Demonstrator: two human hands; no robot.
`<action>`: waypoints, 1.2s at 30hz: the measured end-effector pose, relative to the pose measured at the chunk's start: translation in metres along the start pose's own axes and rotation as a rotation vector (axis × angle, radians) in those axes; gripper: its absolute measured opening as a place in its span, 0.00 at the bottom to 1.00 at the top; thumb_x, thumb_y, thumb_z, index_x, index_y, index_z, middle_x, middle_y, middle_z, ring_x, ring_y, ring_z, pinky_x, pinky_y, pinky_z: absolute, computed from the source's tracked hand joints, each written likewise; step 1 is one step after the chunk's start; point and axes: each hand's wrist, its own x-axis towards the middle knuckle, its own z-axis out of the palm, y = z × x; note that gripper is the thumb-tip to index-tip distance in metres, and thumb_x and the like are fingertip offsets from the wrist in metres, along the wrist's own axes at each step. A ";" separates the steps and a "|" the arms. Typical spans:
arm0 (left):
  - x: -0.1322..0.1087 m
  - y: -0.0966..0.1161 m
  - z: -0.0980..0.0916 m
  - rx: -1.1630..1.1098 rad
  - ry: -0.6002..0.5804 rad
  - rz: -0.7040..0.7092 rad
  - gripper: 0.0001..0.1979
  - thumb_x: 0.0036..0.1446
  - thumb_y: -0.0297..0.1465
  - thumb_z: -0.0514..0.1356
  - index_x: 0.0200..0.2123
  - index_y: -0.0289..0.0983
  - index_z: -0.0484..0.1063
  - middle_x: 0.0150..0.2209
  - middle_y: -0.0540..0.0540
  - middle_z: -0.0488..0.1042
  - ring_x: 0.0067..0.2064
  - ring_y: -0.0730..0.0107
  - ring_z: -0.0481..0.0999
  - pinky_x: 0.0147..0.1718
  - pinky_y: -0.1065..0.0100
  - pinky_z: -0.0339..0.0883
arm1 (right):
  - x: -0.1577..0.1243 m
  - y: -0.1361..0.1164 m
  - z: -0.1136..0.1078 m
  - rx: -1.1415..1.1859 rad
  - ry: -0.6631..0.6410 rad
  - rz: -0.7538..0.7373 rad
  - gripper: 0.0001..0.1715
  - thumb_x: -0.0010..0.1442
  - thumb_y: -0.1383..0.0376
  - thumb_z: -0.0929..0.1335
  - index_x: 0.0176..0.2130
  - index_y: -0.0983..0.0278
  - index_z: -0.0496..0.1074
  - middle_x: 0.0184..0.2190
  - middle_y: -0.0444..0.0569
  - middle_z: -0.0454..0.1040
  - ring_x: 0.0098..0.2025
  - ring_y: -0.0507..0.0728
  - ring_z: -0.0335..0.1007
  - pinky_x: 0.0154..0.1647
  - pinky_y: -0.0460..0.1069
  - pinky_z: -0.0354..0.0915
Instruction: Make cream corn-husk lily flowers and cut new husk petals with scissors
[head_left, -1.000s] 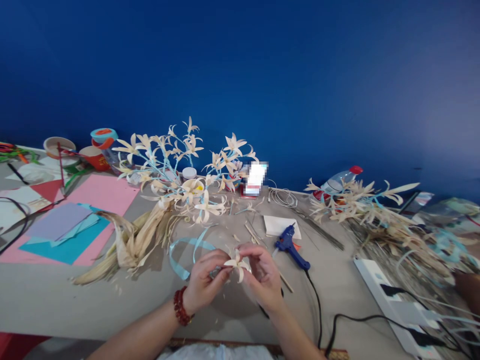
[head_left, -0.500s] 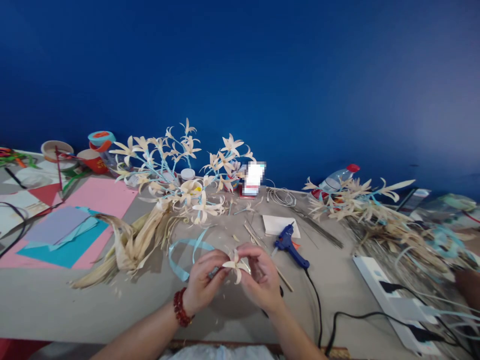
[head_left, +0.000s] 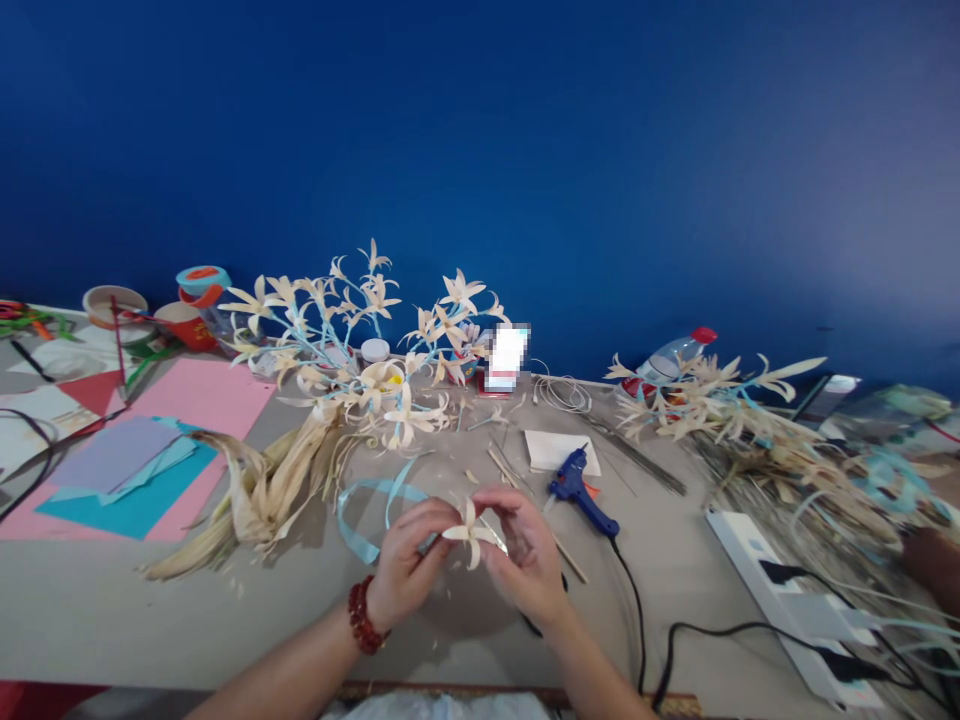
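A small cream flower made of husk petals is between my two hands, low in the middle of the head view. My left hand, with a red bead bracelet at the wrist, pinches the flower from its left side. On the other side my right hand curls its fingers around what look like scissors. A shiny blade shows beside the petals, and black handle parts poke out below that hand. Most of the scissors is hidden. A light blue ribbon lies left of my left hand.
A blue glue gun rests on white paper to the right. Husk flower branches stand behind, with dry husks in front. Coloured paper lies left. At right are a power strip, cables, and another person's hand.
My hands stay almost in place. The flower has turned slightly, and more of the shiny blade shows beside it. The other person's hand at the right edge has shifted a little.
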 end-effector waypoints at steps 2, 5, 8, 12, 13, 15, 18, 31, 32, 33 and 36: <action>0.000 -0.001 0.000 -0.033 -0.012 0.012 0.07 0.61 0.26 0.55 0.40 0.37 0.72 0.34 0.42 0.76 0.38 0.63 0.74 0.37 0.63 0.67 | -0.001 -0.002 -0.003 0.001 -0.016 -0.011 0.19 0.56 0.67 0.69 0.49 0.56 0.69 0.43 0.51 0.70 0.44 0.60 0.68 0.48 0.56 0.66; 0.000 -0.001 0.000 -0.056 -0.014 0.011 0.08 0.62 0.28 0.54 0.40 0.37 0.72 0.34 0.42 0.75 0.37 0.63 0.74 0.37 0.62 0.67 | -0.004 -0.004 -0.009 -0.023 -0.050 -0.032 0.23 0.55 0.67 0.69 0.51 0.56 0.68 0.46 0.53 0.69 0.48 0.62 0.67 0.52 0.60 0.64; 0.002 0.000 0.000 -0.072 -0.008 -0.005 0.07 0.62 0.27 0.54 0.39 0.37 0.72 0.33 0.43 0.75 0.37 0.64 0.73 0.37 0.63 0.66 | -0.009 -0.003 -0.015 -0.042 -0.084 -0.027 0.27 0.54 0.65 0.70 0.53 0.57 0.67 0.51 0.55 0.66 0.49 0.64 0.66 0.55 0.63 0.62; 0.002 0.000 0.000 -0.094 -0.001 -0.053 0.08 0.63 0.28 0.53 0.38 0.38 0.73 0.33 0.44 0.74 0.36 0.64 0.73 0.37 0.64 0.66 | -0.015 0.002 -0.022 -0.033 -0.048 -0.003 0.24 0.58 0.63 0.67 0.55 0.57 0.66 0.51 0.54 0.66 0.47 0.62 0.68 0.53 0.61 0.64; 0.001 0.000 0.000 -0.099 0.003 -0.066 0.08 0.63 0.28 0.53 0.37 0.38 0.73 0.33 0.44 0.74 0.36 0.64 0.73 0.37 0.64 0.66 | -0.017 0.003 -0.024 -0.035 -0.027 0.005 0.23 0.59 0.64 0.67 0.54 0.57 0.66 0.51 0.54 0.67 0.47 0.61 0.69 0.52 0.60 0.65; -0.001 -0.002 0.002 -0.117 0.012 -0.092 0.09 0.63 0.29 0.53 0.36 0.37 0.73 0.33 0.44 0.74 0.37 0.64 0.73 0.38 0.64 0.66 | -0.019 0.004 -0.029 -0.063 0.014 0.028 0.19 0.61 0.64 0.66 0.53 0.57 0.67 0.49 0.53 0.69 0.46 0.60 0.70 0.50 0.57 0.66; -0.003 -0.005 0.004 -0.202 0.025 -0.137 0.08 0.63 0.29 0.54 0.35 0.37 0.72 0.33 0.44 0.73 0.36 0.65 0.72 0.36 0.64 0.66 | -0.021 0.007 -0.037 -0.183 0.074 0.071 0.14 0.62 0.64 0.66 0.49 0.58 0.70 0.45 0.51 0.73 0.44 0.60 0.71 0.47 0.55 0.67; 0.010 -0.010 -0.001 -0.585 0.206 -0.418 0.09 0.62 0.32 0.56 0.29 0.38 0.65 0.27 0.51 0.66 0.28 0.73 0.65 0.28 0.69 0.59 | -0.010 0.028 -0.060 -0.884 -0.076 0.106 0.07 0.59 0.69 0.66 0.36 0.60 0.74 0.35 0.49 0.76 0.37 0.59 0.71 0.38 0.51 0.64; 0.010 -0.010 0.000 -0.595 0.203 -0.432 0.09 0.61 0.32 0.57 0.29 0.37 0.65 0.26 0.51 0.66 0.28 0.74 0.65 0.28 0.69 0.59 | -0.005 0.029 -0.058 -0.939 -0.128 0.107 0.07 0.60 0.69 0.65 0.37 0.61 0.73 0.36 0.50 0.76 0.39 0.59 0.71 0.39 0.50 0.64; 0.009 -0.009 0.002 -0.606 0.198 -0.450 0.09 0.61 0.32 0.57 0.28 0.37 0.66 0.26 0.51 0.66 0.28 0.74 0.66 0.29 0.69 0.59 | 0.002 0.029 -0.055 -0.994 -0.186 0.119 0.08 0.61 0.68 0.65 0.39 0.61 0.73 0.38 0.51 0.76 0.41 0.59 0.70 0.41 0.50 0.63; 0.008 -0.008 0.005 -0.632 0.178 -0.492 0.09 0.60 0.33 0.58 0.28 0.37 0.66 0.25 0.52 0.66 0.27 0.74 0.66 0.28 0.70 0.59 | 0.023 0.033 -0.045 -1.067 -0.346 0.160 0.11 0.62 0.68 0.64 0.45 0.63 0.71 0.44 0.54 0.74 0.46 0.60 0.67 0.47 0.51 0.62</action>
